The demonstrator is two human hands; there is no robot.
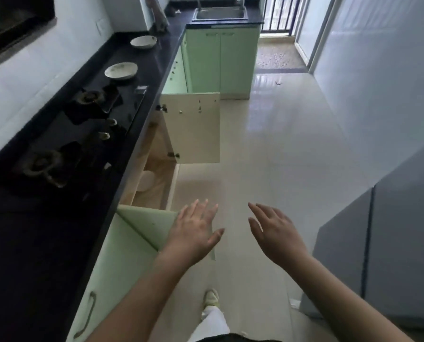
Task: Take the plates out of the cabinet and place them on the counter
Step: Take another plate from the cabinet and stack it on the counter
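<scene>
I see two white plates, one faintly flower-patterned, the other speckled, on the glossy black desk; pale green cabinet doors, cream floor.

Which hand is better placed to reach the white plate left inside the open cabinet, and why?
Probably the left hand: it hovers open beside the open cabinet, nearer the plate than the right hand.

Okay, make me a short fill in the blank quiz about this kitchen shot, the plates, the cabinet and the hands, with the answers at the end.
1. The number of plates on the black counter is ____.
2. Both doors of the cabinet under the stove stand ____.
3. The left hand and the right hand hold ____.
4. A pale dish sits inside the ____.

Answers: two; open; nothing; cabinet
</scene>
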